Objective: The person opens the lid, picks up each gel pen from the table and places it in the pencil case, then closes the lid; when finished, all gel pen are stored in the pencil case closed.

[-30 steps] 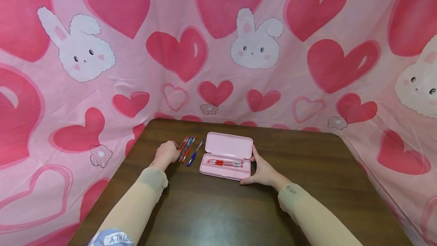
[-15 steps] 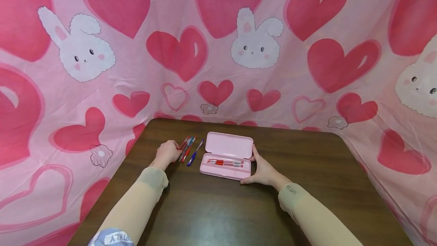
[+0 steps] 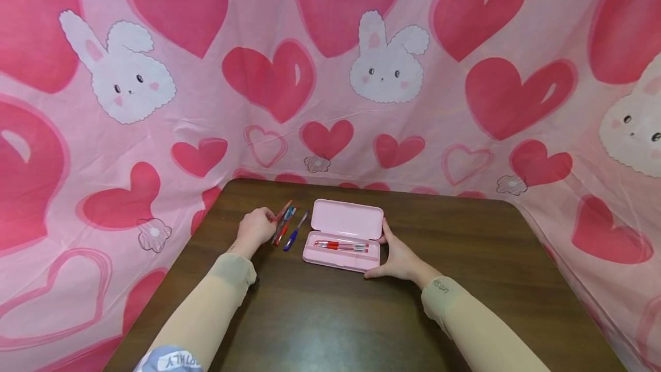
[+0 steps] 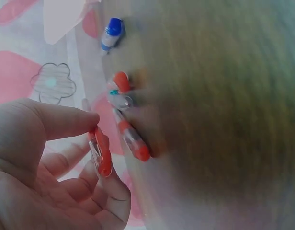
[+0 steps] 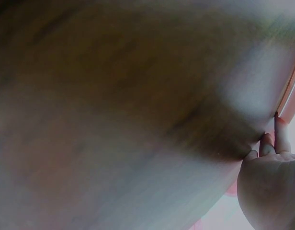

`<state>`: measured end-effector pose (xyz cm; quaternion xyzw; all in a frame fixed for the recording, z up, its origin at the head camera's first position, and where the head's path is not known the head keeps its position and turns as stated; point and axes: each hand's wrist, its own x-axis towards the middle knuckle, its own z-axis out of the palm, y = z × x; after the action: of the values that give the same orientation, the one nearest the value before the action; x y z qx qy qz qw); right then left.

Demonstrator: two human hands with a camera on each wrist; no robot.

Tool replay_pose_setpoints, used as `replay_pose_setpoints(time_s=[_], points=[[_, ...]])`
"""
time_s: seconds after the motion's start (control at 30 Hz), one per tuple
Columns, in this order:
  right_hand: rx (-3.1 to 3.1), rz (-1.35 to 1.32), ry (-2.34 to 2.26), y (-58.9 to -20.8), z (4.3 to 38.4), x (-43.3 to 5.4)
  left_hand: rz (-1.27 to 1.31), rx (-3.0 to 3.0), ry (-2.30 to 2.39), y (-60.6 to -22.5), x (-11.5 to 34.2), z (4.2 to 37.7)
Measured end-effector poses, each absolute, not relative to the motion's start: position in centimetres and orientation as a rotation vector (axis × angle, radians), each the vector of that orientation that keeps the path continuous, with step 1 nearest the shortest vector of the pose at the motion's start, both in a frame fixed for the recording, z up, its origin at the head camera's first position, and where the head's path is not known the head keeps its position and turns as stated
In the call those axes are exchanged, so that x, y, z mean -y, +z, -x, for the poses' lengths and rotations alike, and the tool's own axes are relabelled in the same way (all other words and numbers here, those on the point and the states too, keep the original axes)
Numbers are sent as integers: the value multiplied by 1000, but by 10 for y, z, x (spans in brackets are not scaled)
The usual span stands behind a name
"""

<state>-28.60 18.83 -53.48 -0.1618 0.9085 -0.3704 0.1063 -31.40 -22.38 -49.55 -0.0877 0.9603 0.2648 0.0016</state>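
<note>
In the head view my left hand [image 3: 256, 226] pinches a red pen [image 4: 103, 155] between thumb and fingers, raised just off the table at the left of the loose pens. Beside it lie a red pen [image 3: 282, 235], a teal-ended pen [image 3: 289, 212] and, a little apart, a blue pen [image 3: 291, 238]. The pink pencil case [image 3: 330, 263] stands open with its lid folded back. Two red pens [image 3: 330, 244] lie in its tray. My right hand [image 3: 400, 258] grips the case's right end, thumb at the front corner and fingers behind.
Everything sits on a dark brown wooden table [image 3: 320, 314] with rounded far corners. A pink cloth [image 3: 330, 108] printed with hearts and rabbits hangs close behind the table and along its sides.
My left hand has picked a red pen up from the left side of the group, and its tip end now points up and away. The right hand and the pencil case stay put.
</note>
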Motion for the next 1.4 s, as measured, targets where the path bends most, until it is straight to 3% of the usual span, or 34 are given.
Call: replay_pose_setpoints(time_s=[1.03, 1.4], points=[[-2669, 483, -1098, -539, 288, -189, -257, -3195, 826, -475, 151, 296], [-2670, 477, -1099, -538, 290, -187, -304, -3084, 738, -480, 131, 293]])
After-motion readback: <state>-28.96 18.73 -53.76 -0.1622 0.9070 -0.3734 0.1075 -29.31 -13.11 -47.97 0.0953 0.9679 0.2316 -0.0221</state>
